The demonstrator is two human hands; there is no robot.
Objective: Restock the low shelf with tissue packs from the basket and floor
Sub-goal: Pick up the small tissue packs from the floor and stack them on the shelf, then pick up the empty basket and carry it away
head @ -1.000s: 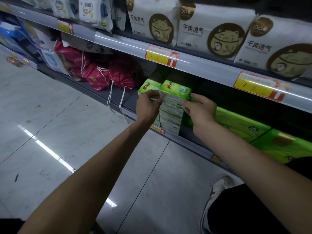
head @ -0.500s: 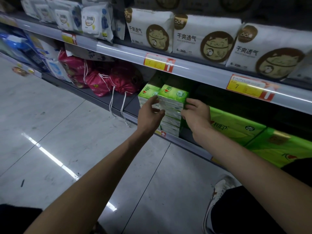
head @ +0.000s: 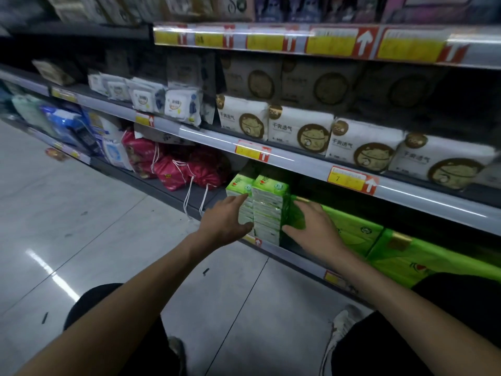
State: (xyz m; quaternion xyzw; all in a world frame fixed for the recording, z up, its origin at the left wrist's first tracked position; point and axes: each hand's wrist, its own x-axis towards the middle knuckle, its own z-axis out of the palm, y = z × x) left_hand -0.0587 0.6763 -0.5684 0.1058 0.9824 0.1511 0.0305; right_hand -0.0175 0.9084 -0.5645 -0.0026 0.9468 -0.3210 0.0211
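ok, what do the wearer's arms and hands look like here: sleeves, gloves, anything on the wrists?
Both arms are bare as far as the frame shows: no sleeve on the left forearm or the right forearm. The left hand and right hand are ungloved. No watch, band or ring is visible, though the picture is dim enough to hide a thin ring.

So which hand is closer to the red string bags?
Left. The left hand rests on the left side of the tissue stack, toward the red bags; the right hand is on its far side.
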